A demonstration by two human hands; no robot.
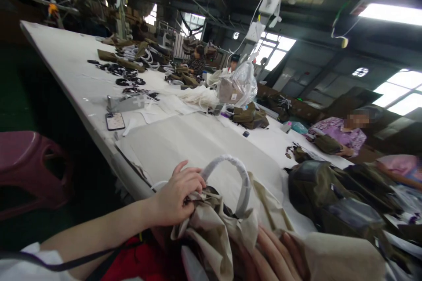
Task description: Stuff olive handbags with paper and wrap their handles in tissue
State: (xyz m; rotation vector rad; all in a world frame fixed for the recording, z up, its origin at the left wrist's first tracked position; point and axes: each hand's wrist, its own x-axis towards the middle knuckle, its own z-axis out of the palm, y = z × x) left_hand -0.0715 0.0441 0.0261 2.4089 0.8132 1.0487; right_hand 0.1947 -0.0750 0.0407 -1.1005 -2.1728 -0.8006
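A beige fabric bag (211, 232), crumpled and loose, is held close to my body at the table's near edge. Its arched handle (227, 158), wrapped in white, stands up from the top. My left hand (180, 191) pinches the bag's gathered edge beside the left foot of the handle, thumb below and fingers above. Lower down on the right, my right hand (277, 252) has its fingers bent over the beige cloth, gripping it. The right thumb and palm are hidden by the folds.
A long white table (89, 88) stretches away, with a phone (115, 121) and a grey metal tape dispenser (127, 102) on its left side. Olive bags (316, 189) are heaped at right. Across the table a person (343, 134) handles an olive piece. A pink stool (29, 158) stands left.
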